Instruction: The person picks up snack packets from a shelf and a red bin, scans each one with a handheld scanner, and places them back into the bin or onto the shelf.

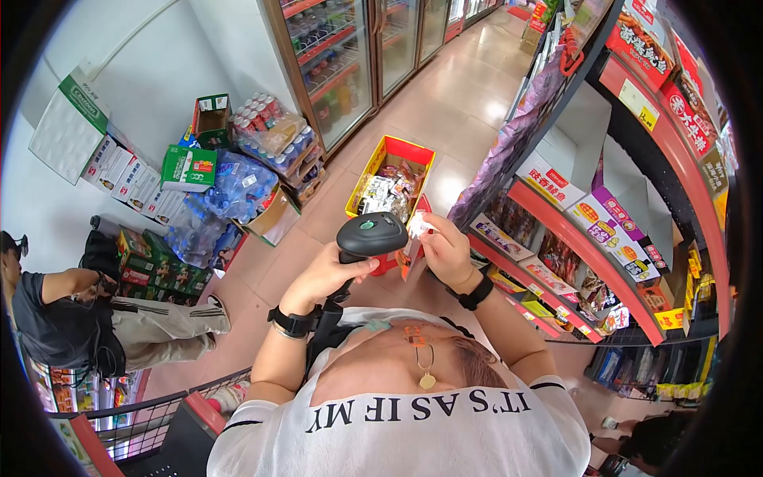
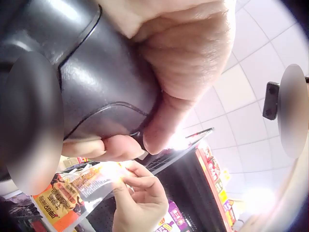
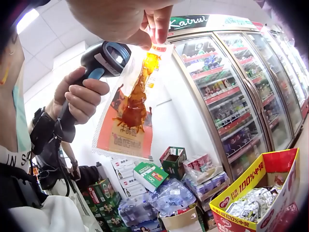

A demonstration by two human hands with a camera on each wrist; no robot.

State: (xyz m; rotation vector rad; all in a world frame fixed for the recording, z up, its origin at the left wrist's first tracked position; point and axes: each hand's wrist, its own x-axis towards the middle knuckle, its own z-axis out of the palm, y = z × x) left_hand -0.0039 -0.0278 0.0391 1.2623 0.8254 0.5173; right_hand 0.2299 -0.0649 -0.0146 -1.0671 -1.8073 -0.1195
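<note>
The left hand (image 1: 322, 274) grips the handle of a black barcode scanner (image 1: 370, 235); in the left wrist view the scanner (image 2: 106, 72) fills the upper left, with the thumb and fingertips around it. Pinched at its top edge by the right hand (image 3: 120, 21), a clear and orange snack packet (image 3: 133, 108) hangs down, dark reddish food showing through it. The scanner's head (image 3: 108, 59) faces the packet from the left in the right wrist view. In the head view the right hand (image 1: 450, 253) is just right of the scanner.
A yellow and red box (image 1: 385, 147) of packets stands beyond the hands. Snack shelves (image 1: 588, 238) rise at the right, glass-door fridges (image 1: 342, 63) at the back. Bottle packs (image 1: 238, 187) and cartons line the left wall, where a person (image 1: 60, 318) stands.
</note>
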